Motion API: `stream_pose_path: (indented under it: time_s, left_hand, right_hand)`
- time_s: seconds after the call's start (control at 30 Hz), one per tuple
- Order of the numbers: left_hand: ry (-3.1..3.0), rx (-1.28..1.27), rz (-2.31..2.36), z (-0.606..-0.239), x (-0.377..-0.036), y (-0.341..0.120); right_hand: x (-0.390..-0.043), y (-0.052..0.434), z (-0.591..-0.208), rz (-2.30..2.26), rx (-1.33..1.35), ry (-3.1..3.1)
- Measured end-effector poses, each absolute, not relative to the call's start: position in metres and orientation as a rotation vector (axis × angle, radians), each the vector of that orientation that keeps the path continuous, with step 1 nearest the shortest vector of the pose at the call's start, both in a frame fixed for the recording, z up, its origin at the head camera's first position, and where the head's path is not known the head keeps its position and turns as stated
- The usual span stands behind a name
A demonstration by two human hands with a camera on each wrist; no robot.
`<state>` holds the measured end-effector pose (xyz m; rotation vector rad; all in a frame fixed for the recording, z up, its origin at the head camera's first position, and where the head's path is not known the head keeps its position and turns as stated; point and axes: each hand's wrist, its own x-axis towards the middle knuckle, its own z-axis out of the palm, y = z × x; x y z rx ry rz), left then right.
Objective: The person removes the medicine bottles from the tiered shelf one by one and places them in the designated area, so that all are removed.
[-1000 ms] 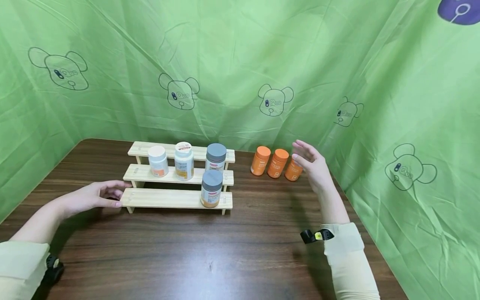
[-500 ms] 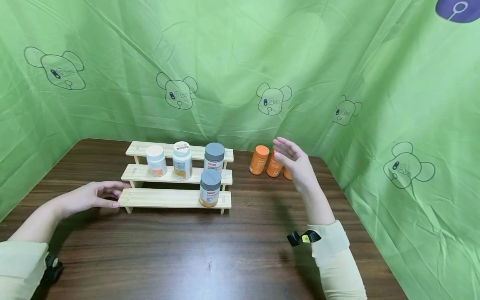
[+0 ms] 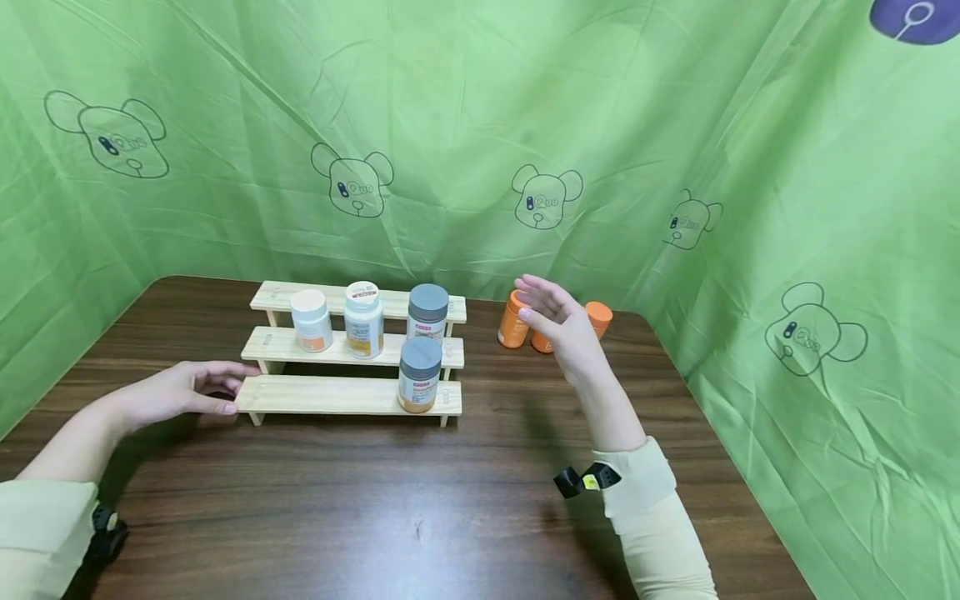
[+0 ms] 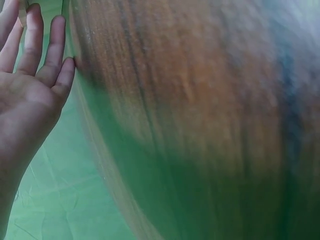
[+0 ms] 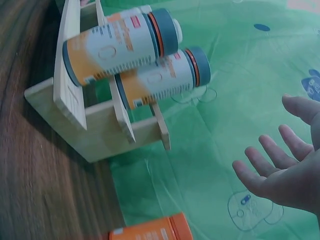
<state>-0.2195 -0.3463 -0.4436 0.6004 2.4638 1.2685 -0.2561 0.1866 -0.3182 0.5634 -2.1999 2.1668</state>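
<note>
My left hand (image 3: 197, 388) lies flat on the table with relaxed fingers touching the left end of the lowest step of a three-step wooden rack (image 3: 337, 397). The left wrist view shows this hand (image 4: 35, 75) with straight fingers. My right hand (image 3: 553, 319) hovers open, holding nothing, in front of three orange bottles (image 3: 512, 322) to the right of the rack; it hides most of the middle one. In the right wrist view the open right hand (image 5: 280, 172) faces two grey-capped bottles (image 5: 125, 45) on the rack (image 5: 75, 107).
The rack's middle step holds a white-capped bottle (image 3: 311, 321), a taller white bottle (image 3: 363, 310) and a grey-capped one (image 3: 428, 313); another grey-capped bottle (image 3: 419, 376) stands on the lowest step. A green cloth (image 3: 480, 125) walls the brown table (image 3: 420, 500) at the back and sides.
My right hand has moved left from the rightmost orange bottle to in front of the left two, uncovering the rightmost. The left hand has stayed at the rack's end.
</note>
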Motion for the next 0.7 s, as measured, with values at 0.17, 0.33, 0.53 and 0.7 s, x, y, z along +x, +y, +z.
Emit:
stream_pose_path:
  time_s: [0.17, 0.33, 0.53, 0.7]
  left_hand:
    - [2.47, 0.577, 1.266, -0.443, -0.22, -0.346]
    - [2.47, 0.569, 1.26, -0.444, -0.22, -0.348]
    - [2.457, 0.606, 1.268, -0.444, -0.219, -0.348]
    - [2.452, 0.599, 1.272, -0.444, -0.218, -0.347]
  right_hand:
    - [-0.255, 0.175, -0.32, 2.174, 0.604, -2.196]
    - [-0.256, 0.161, -0.322, 2.194, 0.644, -2.2]
    - [-0.258, 0.146, -0.325, 2.211, 0.672, -2.217]
    - [-0.261, 0.132, -0.332, 2.254, 0.702, -2.227]
